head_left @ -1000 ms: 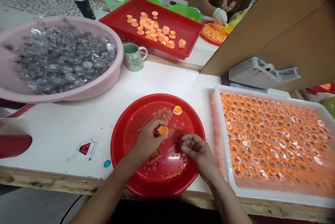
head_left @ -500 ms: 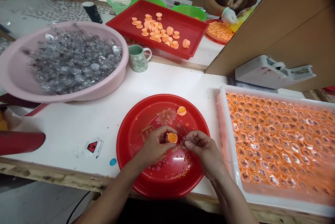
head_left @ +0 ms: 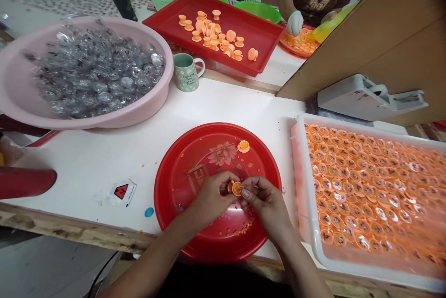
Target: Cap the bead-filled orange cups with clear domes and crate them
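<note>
Over the round red tray, my left hand is closed around a small orange toy teacup, tilted so its open top faces me. My right hand is closed in a pinch at the cup's right rim. A small clear piece sits between those fingertips, mostly hidden by them. Another orange toy teacup with its saucer rests near the tray's upper right. Scattered small orange bits lie in the tray below my hands.
At right stands a white bin packed with orange cups under clear tops. A pink basin of clear-wrapped pieces is at left, beside a green mug. Farther back are a red tray of cups and a co-worker's gloved hand.
My right hand has moved left to meet the teacup, closing the gap between the hands. The cup has shifted slightly right. The co-worker's gloved hand has moved over their tray.
</note>
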Available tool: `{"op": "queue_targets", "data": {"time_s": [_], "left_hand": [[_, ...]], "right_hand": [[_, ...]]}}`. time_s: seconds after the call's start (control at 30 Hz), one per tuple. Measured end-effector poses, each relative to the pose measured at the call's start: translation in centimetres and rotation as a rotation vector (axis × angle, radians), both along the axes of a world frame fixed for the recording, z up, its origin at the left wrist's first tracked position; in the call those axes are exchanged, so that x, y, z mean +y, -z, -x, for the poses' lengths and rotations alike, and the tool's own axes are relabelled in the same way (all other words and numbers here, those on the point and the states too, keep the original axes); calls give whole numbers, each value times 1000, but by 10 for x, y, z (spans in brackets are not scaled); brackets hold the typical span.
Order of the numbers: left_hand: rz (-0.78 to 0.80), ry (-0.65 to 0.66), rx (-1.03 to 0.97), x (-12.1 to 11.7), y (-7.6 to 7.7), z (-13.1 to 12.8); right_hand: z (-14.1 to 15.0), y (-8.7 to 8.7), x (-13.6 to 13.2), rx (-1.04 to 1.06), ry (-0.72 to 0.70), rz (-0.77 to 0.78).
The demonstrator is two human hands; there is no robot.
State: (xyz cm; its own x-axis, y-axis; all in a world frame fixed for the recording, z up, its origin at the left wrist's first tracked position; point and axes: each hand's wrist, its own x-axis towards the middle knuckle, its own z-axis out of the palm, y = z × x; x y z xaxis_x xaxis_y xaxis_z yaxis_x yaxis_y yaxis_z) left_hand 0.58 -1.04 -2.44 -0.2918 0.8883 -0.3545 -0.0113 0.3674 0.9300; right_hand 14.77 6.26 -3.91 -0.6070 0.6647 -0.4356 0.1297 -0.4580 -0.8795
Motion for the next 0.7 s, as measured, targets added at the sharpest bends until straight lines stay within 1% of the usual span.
{"op": "queue_targets", "data": {"time_s": [0.1,0.17,0.3,0.37,0.47,0.5,0.6,0.7], "left_hand": [[-27,60,120,-1,1,-3],[-55,113,183,-1,-2,-3],[-74,190,205,-3,-11,-4],[-66,147,147,-3,-14,-5],[-32,-7,1,-4,-13,-9],[-32,-52,-22,-4,-13,-10],[-122,-115,37,-8,-11,-15],[-260,-122,102,-13,-9,-19]], "right_hand": [[2,4,-3,-41,55,-76],[1,6,-5,-55,71,-136],[-4,6,-7,-88,64,-226],[-6,5,-7,-84,80,-234],[-7,3,-9,-60,115,-198],[-7,2,-10,-52,123,-181],[-7,-1,-15,-24,144,-153],[-7,-6,-19,-8,155,-159]]}}
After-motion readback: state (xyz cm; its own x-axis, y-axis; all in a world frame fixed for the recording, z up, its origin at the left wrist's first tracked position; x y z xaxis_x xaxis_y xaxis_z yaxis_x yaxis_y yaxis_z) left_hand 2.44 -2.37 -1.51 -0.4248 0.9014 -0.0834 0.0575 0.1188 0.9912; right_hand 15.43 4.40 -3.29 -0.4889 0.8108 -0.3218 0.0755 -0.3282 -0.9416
